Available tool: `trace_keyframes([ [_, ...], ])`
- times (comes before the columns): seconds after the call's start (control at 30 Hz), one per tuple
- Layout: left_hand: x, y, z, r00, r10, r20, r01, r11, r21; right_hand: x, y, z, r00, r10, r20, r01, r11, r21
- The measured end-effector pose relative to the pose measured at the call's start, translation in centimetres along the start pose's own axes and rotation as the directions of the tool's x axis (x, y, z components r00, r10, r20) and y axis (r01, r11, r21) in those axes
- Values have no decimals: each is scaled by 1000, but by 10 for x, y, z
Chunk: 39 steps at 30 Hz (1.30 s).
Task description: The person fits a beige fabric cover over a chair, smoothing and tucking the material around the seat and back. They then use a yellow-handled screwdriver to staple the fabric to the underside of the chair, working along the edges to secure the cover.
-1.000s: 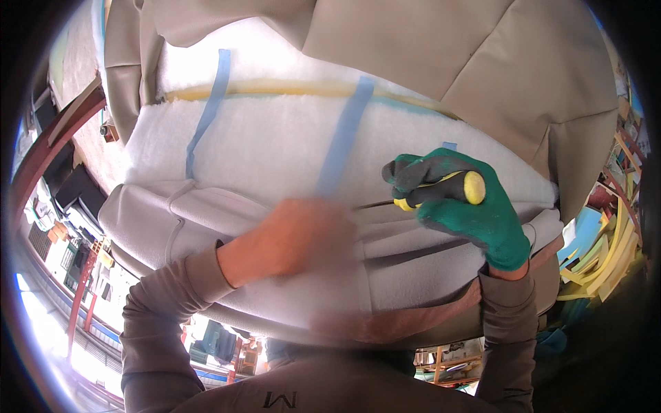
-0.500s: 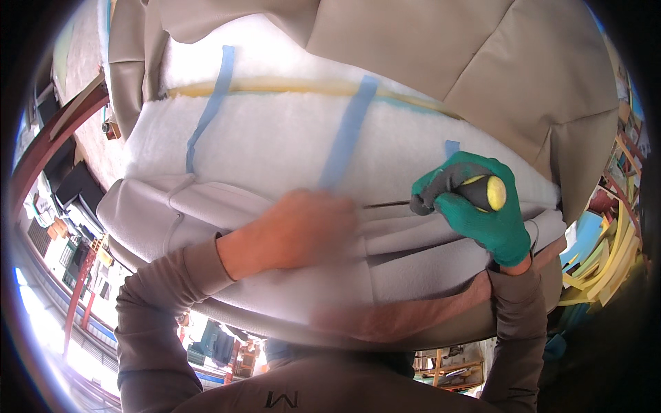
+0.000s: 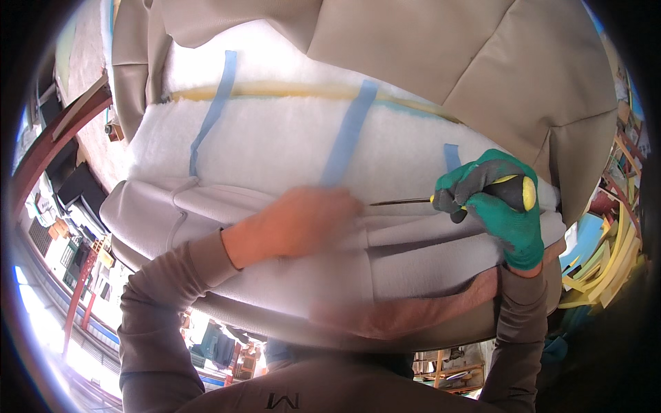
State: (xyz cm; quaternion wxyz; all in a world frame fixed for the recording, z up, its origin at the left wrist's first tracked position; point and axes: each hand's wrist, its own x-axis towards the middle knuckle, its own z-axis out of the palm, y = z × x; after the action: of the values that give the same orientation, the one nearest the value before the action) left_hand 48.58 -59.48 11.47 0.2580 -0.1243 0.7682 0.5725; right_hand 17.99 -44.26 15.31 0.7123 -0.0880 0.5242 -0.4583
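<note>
My right hand [image 3: 496, 206], in a green and grey glove, is closed round the yellow and black handle of a screwdriver [image 3: 403, 202]. Its thin metal shaft points left, the tip close to the fingers of my left hand [image 3: 292, 224]. That hand is bare and curled over the upper edge of a light grey, fleecy-backed fabric [image 3: 420, 237]; a blur hides its fingertips and what they grip. Beyond the fabric lies white wadding [image 3: 268, 138], crossed by blue strips [image 3: 350, 131] and a yellow foam edge [image 3: 275, 88].
Brown upholstery cover [image 3: 406, 41] is folded back over the far side. A reddish-brown flap [image 3: 427, 313] lies along the near edge. Yellow foam offcuts [image 3: 609, 268] are heaped at the right. A dark red curved bar [image 3: 41, 158] stands at the left.
My right hand has shifted slightly right and turned, drawing the screwdriver away from my left hand, so more of its shaft shows. The left hand stays nearly in place.
</note>
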Motion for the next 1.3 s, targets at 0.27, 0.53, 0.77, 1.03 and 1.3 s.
trace_keyframes([
  [0.27, 4, 7, -2, 994, -49, 101, 31, 984, 176, 6, 4, 8, 999, 54, -1, -54, 986, -157],
  [0.53, 10, 0, -3, 998, -6, 65, -17, 934, 356, 8, 6, 10, 997, -15, 78, 22, 996, -87],
  [0.77, 5, 3, -4, 999, 30, 42, -44, 913, 407, 17, 32, 21, 984, -90, 155, 120, 974, -191],
  [1.03, 3, 1, -6, 999, 40, 33, -50, 918, 394, 3, 5, 7, 998, -11, 58, 22, 982, -190],
  [1.3, -1, 4, -6, 997, 74, 21, -77, 929, 362, 17, 21, 28, 996, 78, 49, -74, 993, -89],
])
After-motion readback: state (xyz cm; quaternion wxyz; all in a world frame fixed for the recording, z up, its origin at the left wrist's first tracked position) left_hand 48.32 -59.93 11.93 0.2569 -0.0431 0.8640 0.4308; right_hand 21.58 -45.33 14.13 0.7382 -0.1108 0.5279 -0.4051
